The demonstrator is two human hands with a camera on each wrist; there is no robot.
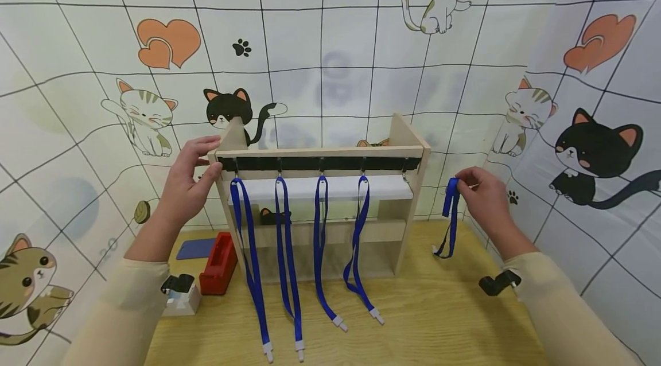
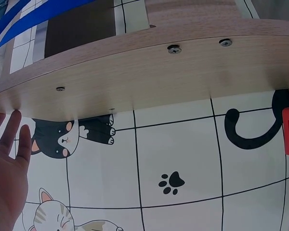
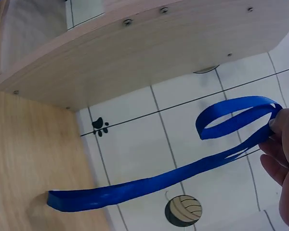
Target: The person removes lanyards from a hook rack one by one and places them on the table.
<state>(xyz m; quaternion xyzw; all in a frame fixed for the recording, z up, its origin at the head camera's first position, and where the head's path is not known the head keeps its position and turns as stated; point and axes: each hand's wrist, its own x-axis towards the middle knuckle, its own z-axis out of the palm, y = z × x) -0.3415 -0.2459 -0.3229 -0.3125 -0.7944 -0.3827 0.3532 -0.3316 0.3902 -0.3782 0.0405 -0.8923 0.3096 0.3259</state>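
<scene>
- Blue flat fabric lanyard (image 1: 450, 198): is hanging at frame right, long axis running near-vertical, trailing below and left of the fingertips.
- Right hand (image 1: 484, 191), nearer: is pinching its upper part.
- Left hand (image 1: 187, 185): is touching the pale wooden rack (image 1: 320, 152), frame left, fingers slightly spread.

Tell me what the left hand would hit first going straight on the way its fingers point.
Most likely the wooden rack, at its left side near the top. The left hand seems to be touching it there, though exact contact is hard to judge.
</scene>
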